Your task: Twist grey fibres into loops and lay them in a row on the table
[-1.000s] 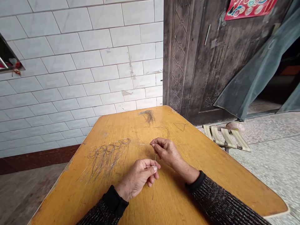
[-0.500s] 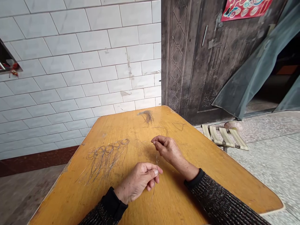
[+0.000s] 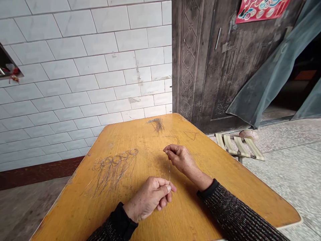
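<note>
A thin wire (image 3: 170, 171) stretches between my two hands above the wooden table (image 3: 200, 201). My left hand (image 3: 154, 195) pinches its lower part between thumb and forefinger. Higher up and to the right, my right hand (image 3: 180, 159) grips the same wire with its fingertips, and a thin end sticks out to the left of them. On the left of the table lies a row of wires bent into loops (image 3: 115, 162), with long loose tails. Beyond my right hand lie a bent wire (image 3: 173, 136) and a triangular piece of wire (image 3: 191, 135).
A bundle of loose wires (image 3: 156, 124) rests near the table's far edge. Behind the table stand a white tiled wall (image 3: 100, 67) and a dark carved door (image 3: 195, 67). A strap-seat folding stool (image 3: 238, 145) is beyond the table's right edge, near a grey curtain (image 3: 265, 87).
My left hand has moved slightly down and right, away from my right hand, and more wire shows between them. My right hand has shifted a little to the right.
</note>
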Available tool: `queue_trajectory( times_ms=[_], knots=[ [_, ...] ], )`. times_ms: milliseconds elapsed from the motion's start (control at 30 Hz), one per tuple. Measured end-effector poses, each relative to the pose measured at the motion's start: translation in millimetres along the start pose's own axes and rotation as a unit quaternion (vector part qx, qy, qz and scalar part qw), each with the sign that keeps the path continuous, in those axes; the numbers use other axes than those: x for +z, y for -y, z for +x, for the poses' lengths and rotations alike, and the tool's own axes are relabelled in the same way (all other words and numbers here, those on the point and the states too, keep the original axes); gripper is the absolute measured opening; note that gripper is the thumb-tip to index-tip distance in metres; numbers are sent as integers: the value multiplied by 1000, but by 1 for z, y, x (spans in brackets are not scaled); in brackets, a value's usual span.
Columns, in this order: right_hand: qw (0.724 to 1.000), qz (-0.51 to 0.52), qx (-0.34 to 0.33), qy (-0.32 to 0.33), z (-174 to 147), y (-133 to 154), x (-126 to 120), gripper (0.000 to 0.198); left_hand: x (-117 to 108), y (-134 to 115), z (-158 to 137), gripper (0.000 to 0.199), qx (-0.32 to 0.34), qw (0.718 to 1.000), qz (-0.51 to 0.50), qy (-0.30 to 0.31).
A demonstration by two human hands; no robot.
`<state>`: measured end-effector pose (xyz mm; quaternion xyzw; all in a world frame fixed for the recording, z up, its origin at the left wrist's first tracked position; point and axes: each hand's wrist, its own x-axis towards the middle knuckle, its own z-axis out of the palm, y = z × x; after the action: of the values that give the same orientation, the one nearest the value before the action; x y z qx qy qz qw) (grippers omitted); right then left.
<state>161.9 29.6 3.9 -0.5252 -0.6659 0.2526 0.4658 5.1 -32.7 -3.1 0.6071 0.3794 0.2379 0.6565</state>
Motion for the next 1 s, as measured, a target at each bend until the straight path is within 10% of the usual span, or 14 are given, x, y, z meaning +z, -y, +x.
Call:
queue_trajectory(
  times_ms=[1000],
  knots=[
    [999, 10, 10, -48, 7, -7, -13, 17, 0, -5, -7, 21, -19, 999, -12, 25]
  ],
)
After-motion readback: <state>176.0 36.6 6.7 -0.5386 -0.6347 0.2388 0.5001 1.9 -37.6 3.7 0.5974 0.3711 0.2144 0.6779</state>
